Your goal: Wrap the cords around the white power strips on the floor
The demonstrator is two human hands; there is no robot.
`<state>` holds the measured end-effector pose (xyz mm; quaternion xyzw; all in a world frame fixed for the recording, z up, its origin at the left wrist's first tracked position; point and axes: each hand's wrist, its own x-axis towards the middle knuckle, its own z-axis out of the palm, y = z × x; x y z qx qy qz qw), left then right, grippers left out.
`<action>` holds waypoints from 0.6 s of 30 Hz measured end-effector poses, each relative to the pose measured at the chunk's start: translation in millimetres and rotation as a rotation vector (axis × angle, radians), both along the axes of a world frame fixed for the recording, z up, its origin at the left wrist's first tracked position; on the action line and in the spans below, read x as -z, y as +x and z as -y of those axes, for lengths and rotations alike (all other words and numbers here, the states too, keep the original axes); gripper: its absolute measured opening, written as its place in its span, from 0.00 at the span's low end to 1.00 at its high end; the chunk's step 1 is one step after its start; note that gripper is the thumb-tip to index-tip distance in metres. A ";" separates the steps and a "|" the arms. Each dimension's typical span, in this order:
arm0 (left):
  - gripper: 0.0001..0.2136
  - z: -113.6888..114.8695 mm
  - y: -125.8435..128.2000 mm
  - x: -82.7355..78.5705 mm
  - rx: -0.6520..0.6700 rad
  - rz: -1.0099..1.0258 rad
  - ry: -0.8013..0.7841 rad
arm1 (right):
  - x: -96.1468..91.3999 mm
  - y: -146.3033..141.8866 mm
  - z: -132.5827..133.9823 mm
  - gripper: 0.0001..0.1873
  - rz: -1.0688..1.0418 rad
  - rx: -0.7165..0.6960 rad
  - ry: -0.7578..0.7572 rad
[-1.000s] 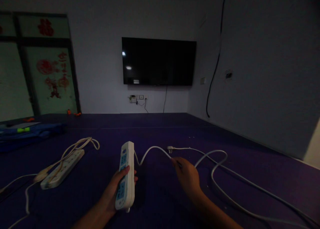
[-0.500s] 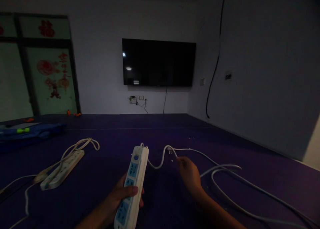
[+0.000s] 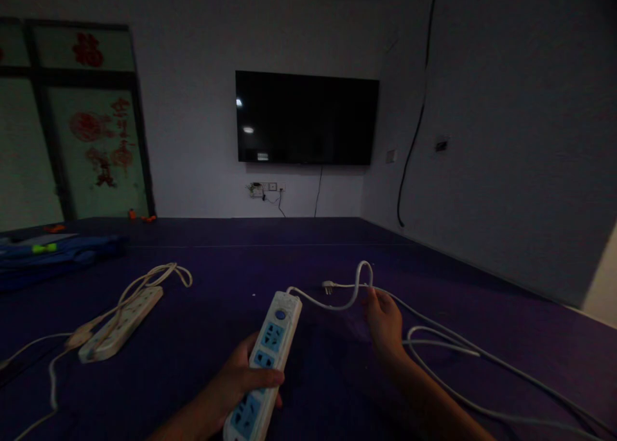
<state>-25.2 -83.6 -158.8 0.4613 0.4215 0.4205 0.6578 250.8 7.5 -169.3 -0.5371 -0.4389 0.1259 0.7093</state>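
Observation:
My left hand [image 3: 253,377] is wrapped round a white power strip [image 3: 290,325] with blue sockets and a round blue switch, tilted with its far end up and to the right. From that far end runs a white power cord [image 3: 332,307], which rises in a bend. My right hand [image 3: 383,315] is closed on this cord, pinching it just below the bend. Beyond the hands, the cord's three-pin plug [image 3: 328,287] lies on the purple surface. Loose loops of cord [image 3: 448,338] spread out to the right of my right hand.
A second white power strip [image 3: 123,325] with its cord bundled over it lies at the left on the purple surface [image 3: 193,338]. Blue folded cloth [image 3: 72,254] is further back. A television [image 3: 308,119] hangs on the far wall; a black cable [image 3: 414,139] dangles at the right.
My right hand has moved to the right with the cord, raising its bend. The power strip in my left hand has shifted slightly right and tilted further. The plug shows more clearly.

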 end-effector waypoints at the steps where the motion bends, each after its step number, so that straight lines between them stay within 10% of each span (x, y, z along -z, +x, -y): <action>1: 0.32 -1.4 1.4 -0.7 -0.083 -0.012 0.009 | 0.7 -1.0 -0.4 0.21 -0.009 -0.026 -0.003; 8: 0.20 -12.7 -0.4 -0.5 -0.429 -0.048 0.003 | 13.8 -12.7 -2.2 0.11 0.119 -0.289 -0.129; 18: 0.22 -8.2 -5.2 -14.1 -0.587 -0.172 0.160 | 21.2 -12.5 -1.9 0.18 0.454 -0.282 -0.173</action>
